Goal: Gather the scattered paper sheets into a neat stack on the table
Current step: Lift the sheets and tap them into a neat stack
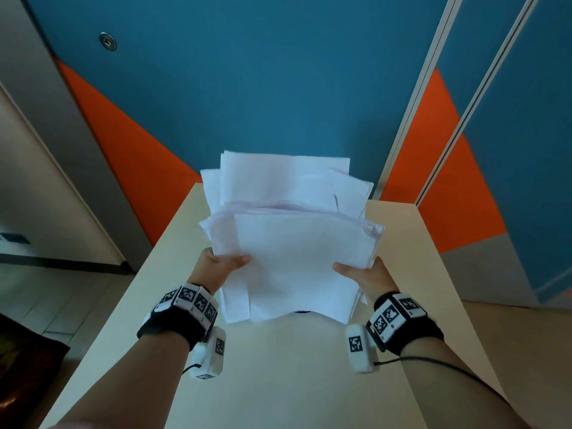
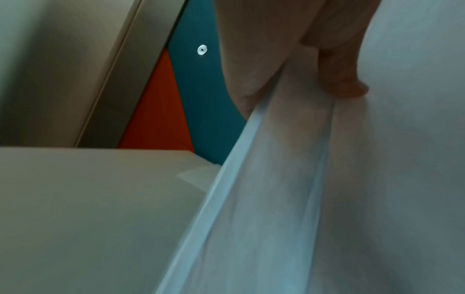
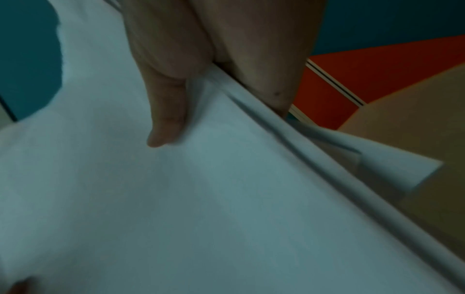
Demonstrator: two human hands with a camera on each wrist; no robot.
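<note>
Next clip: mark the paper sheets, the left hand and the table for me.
paper sheets [image 1: 297, 261], head view, on the top sheet's middle.
left hand [image 1: 219, 267], head view, on the back of the hand by the thumb.
table [image 1: 278, 382], head view, on bare tabletop between the forearms.

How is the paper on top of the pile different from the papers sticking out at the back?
The white top sheet lies flat and smooth, nearest the person; the white back sheets poke out crookedly beyond it, some wrinkled. The top sheet shows nearly whole; the back sheets show only their far ends. Both thumbs press on the top sheet, with the left hand and right hand gripping the pile's sides. All are plain white paper in one bundle above the cream table.
</note>
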